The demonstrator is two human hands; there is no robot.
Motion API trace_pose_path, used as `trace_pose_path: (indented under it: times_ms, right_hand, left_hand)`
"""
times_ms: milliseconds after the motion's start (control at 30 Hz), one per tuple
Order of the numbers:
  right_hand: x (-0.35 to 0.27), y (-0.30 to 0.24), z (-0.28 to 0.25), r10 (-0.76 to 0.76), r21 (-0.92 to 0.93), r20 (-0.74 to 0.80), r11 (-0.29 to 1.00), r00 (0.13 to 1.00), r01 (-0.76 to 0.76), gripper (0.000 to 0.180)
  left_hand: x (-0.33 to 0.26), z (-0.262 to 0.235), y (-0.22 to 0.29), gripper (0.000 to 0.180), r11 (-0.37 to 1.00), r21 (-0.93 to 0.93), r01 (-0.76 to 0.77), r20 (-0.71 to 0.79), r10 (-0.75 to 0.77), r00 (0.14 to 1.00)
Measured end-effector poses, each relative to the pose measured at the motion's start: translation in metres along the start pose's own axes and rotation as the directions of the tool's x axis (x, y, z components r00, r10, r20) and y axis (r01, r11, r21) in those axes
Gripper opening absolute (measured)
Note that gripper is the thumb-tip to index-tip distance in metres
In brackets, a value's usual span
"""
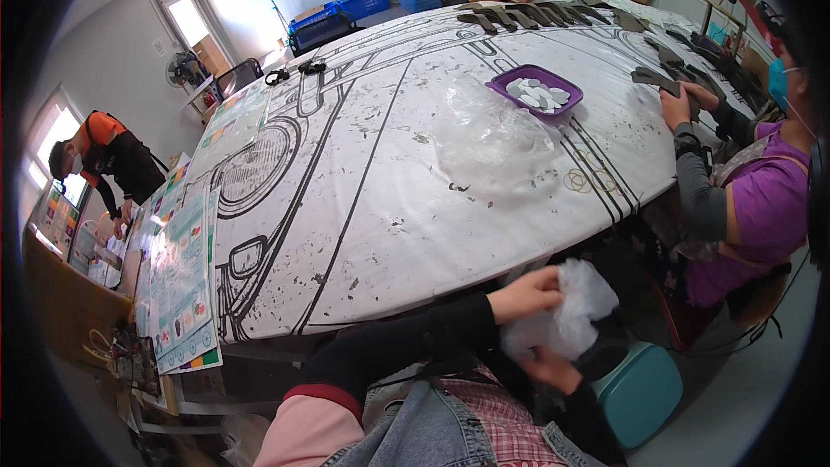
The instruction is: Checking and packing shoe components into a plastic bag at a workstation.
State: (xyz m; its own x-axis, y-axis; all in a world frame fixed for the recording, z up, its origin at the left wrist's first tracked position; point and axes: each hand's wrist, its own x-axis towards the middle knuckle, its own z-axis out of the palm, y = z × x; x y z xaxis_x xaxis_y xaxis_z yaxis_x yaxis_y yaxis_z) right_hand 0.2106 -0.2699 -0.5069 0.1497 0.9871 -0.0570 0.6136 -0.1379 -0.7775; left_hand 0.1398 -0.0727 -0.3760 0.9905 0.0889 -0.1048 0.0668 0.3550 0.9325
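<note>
A crumpled, translucent white plastic bag (586,303) hangs between my hands, just off the table's near edge. My left hand (525,294) pinches its upper left side, fingers closed. Lower down, my right hand (553,370) is closed on the underside of the same bag, with its fingertips partly hidden by the plastic. Whatever the bag may contain cannot be made out. On the table beyond lies another large clear plastic bag (488,138), loosely heaped. It touches a purple basket (575,86) that holds several flat white oval pieces (538,95).
A white table (389,233) with black line drawings spreads ahead of me. Rubber bands (588,171) lie near its right edge. Dark flat pieces (527,17) line the far side. A teal bin (640,393) stands by my right arm. Co-workers are at the right, far side and left.
</note>
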Motion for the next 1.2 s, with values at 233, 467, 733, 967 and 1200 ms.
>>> trace_pose_path:
  times_ms: [233, 467, 733, 967, 1200]
  right_hand:
    - [-0.012, -0.049, -0.111, 0.184, 0.887, -0.042, -0.446, 0.982, 0.121, 0.085]
    - [0.009, -0.067, -0.139, 0.469, 0.942, -0.282, -0.031, 0.837, 0.334, 0.033]
    - [-0.010, -0.117, -0.139, 0.235, 0.862, -0.152, 0.507, 0.960, 0.012, 0.045]
    - [-0.037, -0.107, -0.129, 0.353, 0.930, -0.332, 0.276, 0.875, 0.242, 0.020]
    - [-0.043, 0.052, -0.228, 0.265, 0.275, -0.433, 0.949, 0.861, -0.154, 0.026]
  left_hand:
    - [-0.020, 0.017, -0.019, 0.041, 0.992, -0.066, 0.104, 0.194, -0.089, 0.977]
    - [-0.051, -0.016, -0.003, 0.044, 0.966, 0.169, 0.193, 0.058, -0.206, 0.977]
    - [-0.038, 0.011, 0.034, 0.071, 0.929, -0.040, 0.367, -0.123, -0.369, 0.921]
    - [0.000, 0.019, 0.010, 0.034, 0.851, -0.494, 0.176, -0.069, -0.240, 0.968]
    - [0.000, -0.030, 0.057, 0.045, 0.732, -0.678, 0.069, 0.031, -0.066, 0.997]
